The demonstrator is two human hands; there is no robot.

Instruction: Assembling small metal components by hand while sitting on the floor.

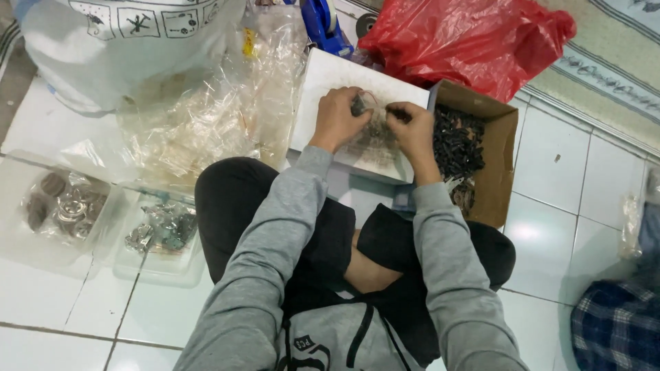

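- We see the left hand (338,118) and right hand (412,128) both pinched shut on a small clear bag (372,130), held over a white box lid (330,86).
- Its dark contents look like small parts, though blur hides detail.
- Just right, a cardboard box (502,165) holds black pieces (456,143).

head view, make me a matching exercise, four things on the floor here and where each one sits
Things:
1 red plastic bag
2 cardboard box of small black parts
3 clear tub of metal bits
4 checked cloth

Places:
a bottom right corner
b left, beside the knee
c top, right of middle
d just right of the right hand

Pairs: 1-c, 2-d, 3-b, 4-a
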